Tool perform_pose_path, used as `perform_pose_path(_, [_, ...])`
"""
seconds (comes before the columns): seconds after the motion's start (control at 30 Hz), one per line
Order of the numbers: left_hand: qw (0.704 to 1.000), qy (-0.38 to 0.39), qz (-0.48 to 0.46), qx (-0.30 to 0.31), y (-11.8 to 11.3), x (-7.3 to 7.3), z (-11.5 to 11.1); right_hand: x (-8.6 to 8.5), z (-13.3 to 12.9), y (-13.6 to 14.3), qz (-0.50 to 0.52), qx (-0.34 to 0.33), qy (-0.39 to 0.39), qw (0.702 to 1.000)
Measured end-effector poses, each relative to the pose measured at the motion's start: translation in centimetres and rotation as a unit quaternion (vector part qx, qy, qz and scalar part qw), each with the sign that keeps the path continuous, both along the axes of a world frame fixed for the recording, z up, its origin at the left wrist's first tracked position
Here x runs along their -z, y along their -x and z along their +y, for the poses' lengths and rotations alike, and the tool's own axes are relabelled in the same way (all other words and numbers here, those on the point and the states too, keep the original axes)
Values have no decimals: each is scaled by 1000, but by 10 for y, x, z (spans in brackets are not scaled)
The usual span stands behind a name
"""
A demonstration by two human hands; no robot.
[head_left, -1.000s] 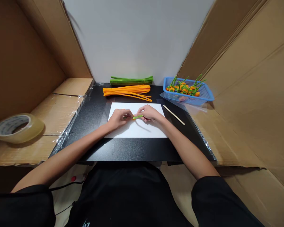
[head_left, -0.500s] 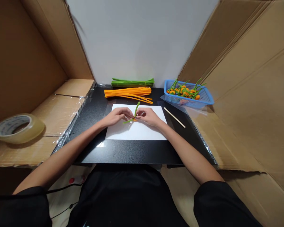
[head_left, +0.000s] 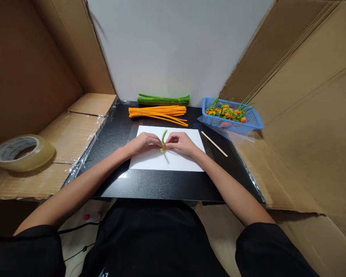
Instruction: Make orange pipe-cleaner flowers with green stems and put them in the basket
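Over a white sheet of paper, my left hand and my right hand meet at the fingertips. Between them is a green pipe cleaner, its upper part curving upward and a short end pointing down toward me. A small orange piece shows at its base, pinched by the fingers of both hands. My fingertips partly cover where the green and orange join.
Behind the paper lie a bundle of orange pipe cleaners and a green bundle. A blue basket holds several orange-and-green pieces. A thin stick lies right of the paper; a tape roll rests on cardboard at left.
The green pipe cleaner has turned: its lower end, which stuck out to the left under my left hand, now points down toward me. My left fingers have closed in beside my right.
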State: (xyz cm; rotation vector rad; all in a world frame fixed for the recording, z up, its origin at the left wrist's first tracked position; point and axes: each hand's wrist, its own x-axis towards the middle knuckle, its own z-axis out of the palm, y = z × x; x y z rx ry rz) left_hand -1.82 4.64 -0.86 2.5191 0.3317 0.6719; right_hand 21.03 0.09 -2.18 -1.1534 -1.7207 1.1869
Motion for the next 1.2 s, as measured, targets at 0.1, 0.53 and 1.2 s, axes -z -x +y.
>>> perform_pose_path(0.1, [1000,-23,11,-6,-2,3,0,0,-1,2,-10,12,-7,1000])
perform_pose_path(0.53, [991,-89,57,-87,-5,3,-4,-13,-5,-5,-81,-45,-68,993])
perform_pose_path(1.2, [995,76,-4,-67,-11,-5,-19,-14,-10,4,-91,-42,-111,989])
